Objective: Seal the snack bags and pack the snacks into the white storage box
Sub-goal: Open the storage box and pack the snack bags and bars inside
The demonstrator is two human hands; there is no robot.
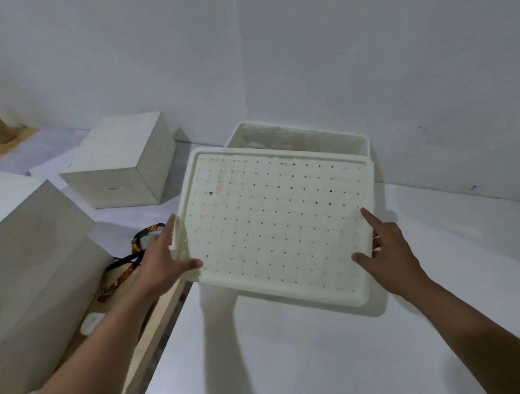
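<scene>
**Perforated lid held over the white box**

At centre frame both hands grip a flat, rigid white lid [277,226], dotted with small holes in a grid. The left hand [161,259] clasps its left edge, the right hand [385,249] its right edge, forefinger extended. Behind, the white storage box [347,143] stands open on the smooth counter [295,363].

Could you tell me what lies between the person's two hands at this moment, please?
In the head view, the white perforated lid spans the gap between the left hand and right hand, held over the white storage box.
</scene>
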